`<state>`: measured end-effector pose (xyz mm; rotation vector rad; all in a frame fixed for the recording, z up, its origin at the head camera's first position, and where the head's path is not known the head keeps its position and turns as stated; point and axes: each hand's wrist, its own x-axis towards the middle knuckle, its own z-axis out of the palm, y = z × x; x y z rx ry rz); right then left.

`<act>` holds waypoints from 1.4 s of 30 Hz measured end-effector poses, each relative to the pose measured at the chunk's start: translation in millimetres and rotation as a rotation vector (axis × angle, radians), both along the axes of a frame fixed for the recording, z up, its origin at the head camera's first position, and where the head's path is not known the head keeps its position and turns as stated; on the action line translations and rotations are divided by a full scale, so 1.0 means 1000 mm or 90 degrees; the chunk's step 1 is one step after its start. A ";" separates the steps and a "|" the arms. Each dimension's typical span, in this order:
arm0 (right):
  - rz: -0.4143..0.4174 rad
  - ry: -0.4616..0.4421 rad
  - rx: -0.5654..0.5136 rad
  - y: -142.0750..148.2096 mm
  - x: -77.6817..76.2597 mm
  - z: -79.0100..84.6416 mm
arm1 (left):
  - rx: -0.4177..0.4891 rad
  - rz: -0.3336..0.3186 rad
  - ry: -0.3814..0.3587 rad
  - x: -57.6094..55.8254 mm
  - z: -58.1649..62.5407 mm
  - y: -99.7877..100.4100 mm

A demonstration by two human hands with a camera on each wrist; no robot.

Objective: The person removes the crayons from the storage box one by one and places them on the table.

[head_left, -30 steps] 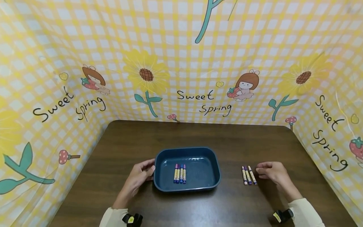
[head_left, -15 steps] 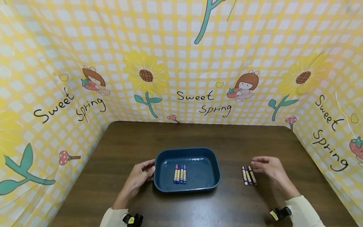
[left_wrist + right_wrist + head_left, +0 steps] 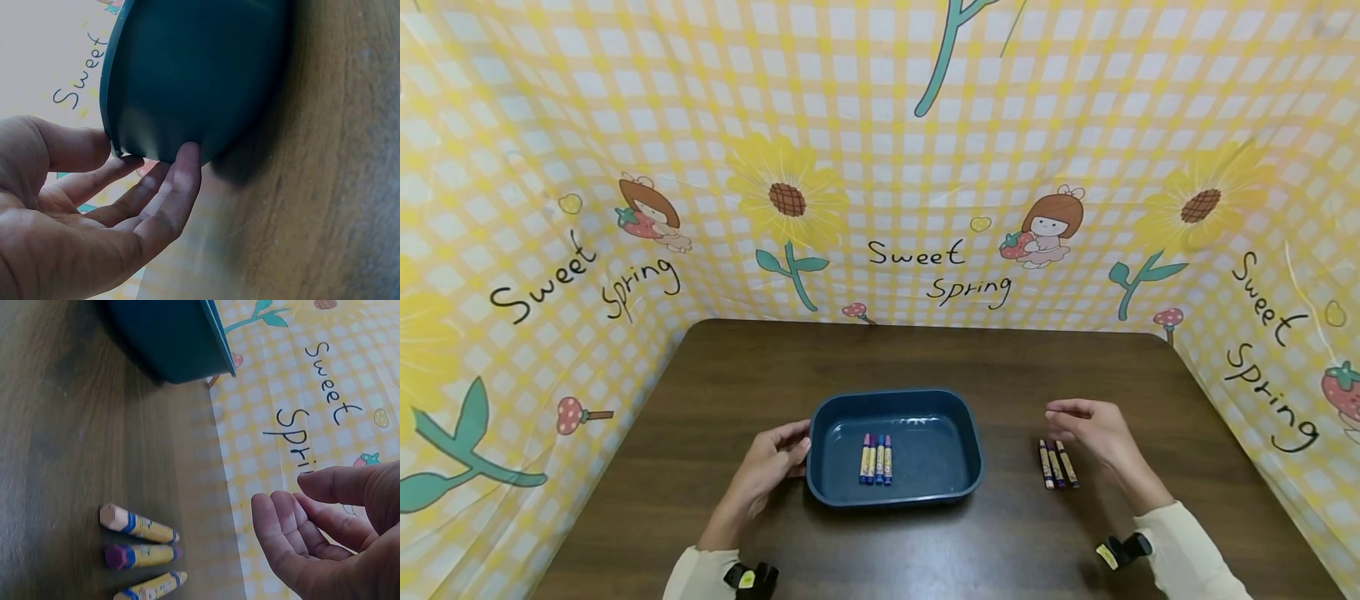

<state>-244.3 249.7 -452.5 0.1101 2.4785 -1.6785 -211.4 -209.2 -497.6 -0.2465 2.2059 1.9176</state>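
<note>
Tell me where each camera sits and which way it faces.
Head: on the person's head, facing forward and down at the blue tray; left grip, right grip and sleeves show.
Left wrist: worn there, facing the tray's outer wall; only the left grip shows.
Right wrist: worn there, facing three crayons and the tray's corner; only the right grip shows.
Shared: head and right wrist show those crayons.

The left hand (thumb and fingers bent) sits lower centre-left; the right hand hovers lower right, fingers loosely curled.
</note>
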 end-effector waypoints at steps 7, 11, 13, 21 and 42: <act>0.005 -0.007 -0.029 -0.013 -0.005 0.003 | 0.009 -0.005 0.000 0.000 0.000 0.000; 0.010 -0.008 -0.046 -0.022 -0.008 0.005 | 0.011 -0.004 -0.003 0.001 0.000 -0.001; 0.013 -0.007 -0.051 -0.027 -0.011 0.006 | 0.008 -0.002 -0.006 0.000 0.000 -0.001; 0.034 0.006 -0.065 -0.049 -0.022 0.011 | 0.009 -0.004 -0.004 -0.001 0.003 -0.003; 0.107 -0.005 -0.141 -0.118 -0.028 0.018 | 0.019 -0.005 -0.006 0.002 0.002 -0.001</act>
